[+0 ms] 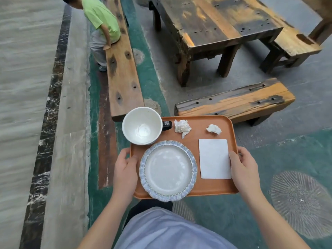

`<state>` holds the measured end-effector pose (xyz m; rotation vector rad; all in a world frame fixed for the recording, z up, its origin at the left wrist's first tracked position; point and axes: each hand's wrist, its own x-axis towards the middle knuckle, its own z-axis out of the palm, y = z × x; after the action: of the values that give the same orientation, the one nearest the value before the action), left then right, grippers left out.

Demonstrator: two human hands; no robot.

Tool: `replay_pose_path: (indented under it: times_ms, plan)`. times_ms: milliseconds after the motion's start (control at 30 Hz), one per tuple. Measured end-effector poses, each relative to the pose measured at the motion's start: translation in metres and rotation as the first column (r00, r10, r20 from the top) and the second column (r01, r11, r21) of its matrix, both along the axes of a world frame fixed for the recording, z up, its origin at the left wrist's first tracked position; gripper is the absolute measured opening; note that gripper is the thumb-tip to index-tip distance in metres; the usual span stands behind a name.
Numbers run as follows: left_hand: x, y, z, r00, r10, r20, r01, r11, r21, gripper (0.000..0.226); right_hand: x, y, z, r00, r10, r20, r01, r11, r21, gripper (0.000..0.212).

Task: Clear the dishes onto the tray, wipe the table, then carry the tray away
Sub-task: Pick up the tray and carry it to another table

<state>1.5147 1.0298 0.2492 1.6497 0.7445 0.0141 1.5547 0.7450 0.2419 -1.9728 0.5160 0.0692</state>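
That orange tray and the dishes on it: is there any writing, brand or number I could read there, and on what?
Black handle of the white ceramic cup: a small white mark, too blurred to read.
Flat white rectangular napkin: blank, no text.
Blue-rimmed round plate: pattern only, no words.
Orange plastic tray: no label visible.
Nothing legible anywhere in the head view.
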Motion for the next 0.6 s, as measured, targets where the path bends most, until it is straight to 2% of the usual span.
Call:
replay_pose_path:
  times_ms: [67, 200, 600]
  plan:
    - [0.052, 0.021, 0.002, 1.0, -0.02, 0.009, 0.02, 1.0, -0.006, 0.028, 0.042, 0.022, 0.005, 1.0, -0.026, 0.01, 0.026, 1.0, 0.01, 0.016]
    - [0.146, 0.061, 0.01, 0.996, -0.089, 0.005, 0.089, 0.996, -0.01, 0.02, 0.118, 0.061, 0.015, 0.996, -0.085, 0.007, 0.085, 0.996, 0.013, 0.017]
    - [0.338, 0.123, 0.004, 0.99, -0.135, -0.033, 0.133, 0.99, -0.048, 0.017, 0.289, 0.12, 0.005, 0.993, -0.106, -0.056, 0.107, 0.994, 0.013, 0.015]
